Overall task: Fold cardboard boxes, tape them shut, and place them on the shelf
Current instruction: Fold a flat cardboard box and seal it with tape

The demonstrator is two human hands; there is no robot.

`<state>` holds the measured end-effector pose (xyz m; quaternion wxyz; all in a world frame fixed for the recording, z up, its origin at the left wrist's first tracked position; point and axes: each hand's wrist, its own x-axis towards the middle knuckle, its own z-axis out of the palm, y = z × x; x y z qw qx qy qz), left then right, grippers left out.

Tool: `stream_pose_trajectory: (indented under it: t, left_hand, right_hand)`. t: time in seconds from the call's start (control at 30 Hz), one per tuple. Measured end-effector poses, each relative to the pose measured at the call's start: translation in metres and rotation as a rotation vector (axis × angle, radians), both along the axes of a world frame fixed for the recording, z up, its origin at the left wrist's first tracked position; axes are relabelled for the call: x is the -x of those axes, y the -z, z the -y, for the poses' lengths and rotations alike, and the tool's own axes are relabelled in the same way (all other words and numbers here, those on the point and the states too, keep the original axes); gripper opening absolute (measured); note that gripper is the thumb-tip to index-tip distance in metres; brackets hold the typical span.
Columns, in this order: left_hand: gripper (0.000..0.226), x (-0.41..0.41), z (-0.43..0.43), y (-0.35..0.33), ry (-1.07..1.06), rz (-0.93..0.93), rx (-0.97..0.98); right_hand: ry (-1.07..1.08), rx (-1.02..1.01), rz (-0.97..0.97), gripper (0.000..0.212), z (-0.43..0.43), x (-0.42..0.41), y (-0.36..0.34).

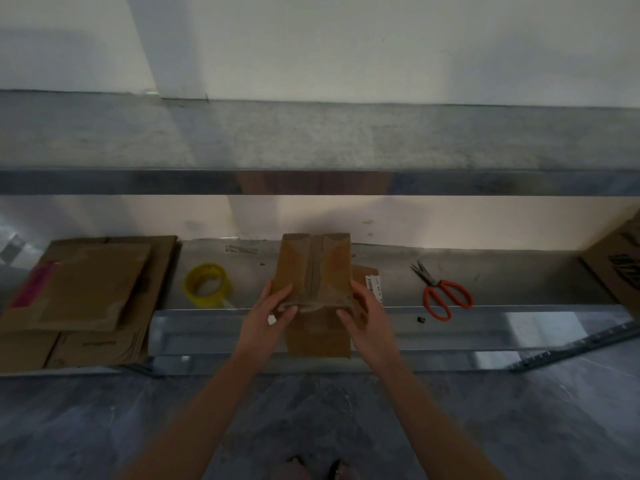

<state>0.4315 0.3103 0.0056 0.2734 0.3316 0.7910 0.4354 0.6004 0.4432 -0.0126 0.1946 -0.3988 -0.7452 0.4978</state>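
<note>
Cardboard box (313, 271) between yellow tape roll (207, 268) and orange scissors (437, 285)

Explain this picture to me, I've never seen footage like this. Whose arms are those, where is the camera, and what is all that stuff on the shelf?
No machine here: a person wears one wide-angle camera on the head, looking forward and down, so the arms rising from the bottom are their own. The left hand and the right hand grip a small cardboard box at its near top corners, at the front of a metal shelf. A tape strip seems to run along its top seam. On the shelf lie flattened cardboard at the left, a yellow tape roll, orange-handled scissors at the right, and part of another box at the far right.
</note>
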Motion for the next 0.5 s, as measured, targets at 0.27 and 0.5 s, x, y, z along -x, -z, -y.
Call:
stream_pose_trajectory:
  t: [0.27, 0.5]
  left_hand:
    - [0.041, 0.019, -0.033, -0.011, -0.077, -0.246, 0.004]
    - [0.044, 0.01, -0.048, -0.019, -0.112, -0.304, 0.064]
  right_hand:
    - [0.102, -0.023, -0.066, 0.046, -0.021, 0.02, -0.003]
    - [0.166, 0.047, -0.007, 0.076, -0.026, 0.034, -0.009]
